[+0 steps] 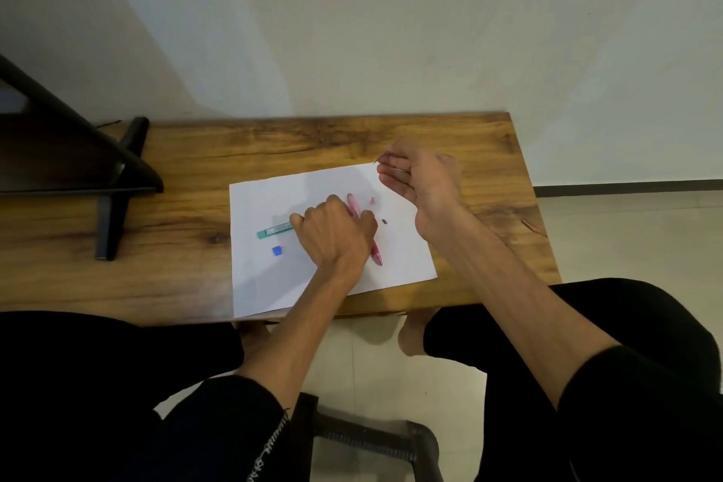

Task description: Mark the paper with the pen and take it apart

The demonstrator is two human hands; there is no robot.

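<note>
A white sheet of paper (pixel 297 286) lies on a wooden table (pixel 187 184). My left hand (pixel 332 235) rests on the sheet with fingers curled round a pink mechanical pencil (pixel 376 251), whose tip points toward me. A teal lead case (pixel 274 230) lies just left of that hand, partly under its fingers. My right hand (pixel 420 184) is raised over the sheet's far right corner and pinches a thin dark lead (pixel 381 157) between its fingertips. A small pink cap (pixel 372 201) and a tiny dark piece (pixel 384 221) lie on the sheet between the hands.
A small blue cube (pixel 277 251) sits on the sheet near the lead case. A black stand (pixel 109 184) occupies the table's left end. The wall runs right behind the table. My knees are under the near edge, and a chair frame (pixel 375 438) shows below.
</note>
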